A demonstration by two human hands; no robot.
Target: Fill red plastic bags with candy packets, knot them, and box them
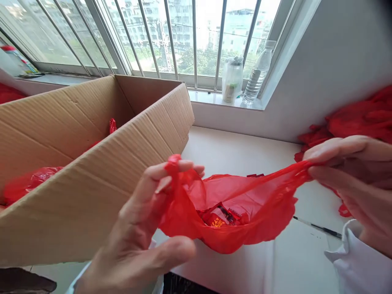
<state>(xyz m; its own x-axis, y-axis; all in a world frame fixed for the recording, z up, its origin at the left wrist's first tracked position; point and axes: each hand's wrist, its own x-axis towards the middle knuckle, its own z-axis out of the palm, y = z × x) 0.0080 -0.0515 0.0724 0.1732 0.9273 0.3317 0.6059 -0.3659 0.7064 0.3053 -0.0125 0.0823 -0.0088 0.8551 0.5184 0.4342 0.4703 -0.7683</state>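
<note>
One red plastic bag [241, 236] hangs stretched between two hands above the table [220, 143], its mouth open and red packets [218, 218] lying inside. At its left, the left hand [141, 228] has a bag handle looped over its fingers, with the thumb spread well apart from them. At its right, the right hand [357, 183] pinches the bag's other end between thumb and fingers. Near the right sleeve [364, 261], a pen [326, 230] lies on the table. Left of the bag stands a big cardboard box [85, 200] with red bags [39, 181] inside. A red heap [364, 118] sits far right, by the wall. On the far windowsill [208, 97], a clear bottle [257, 79] stands beside a wrapped container [232, 81].
</note>
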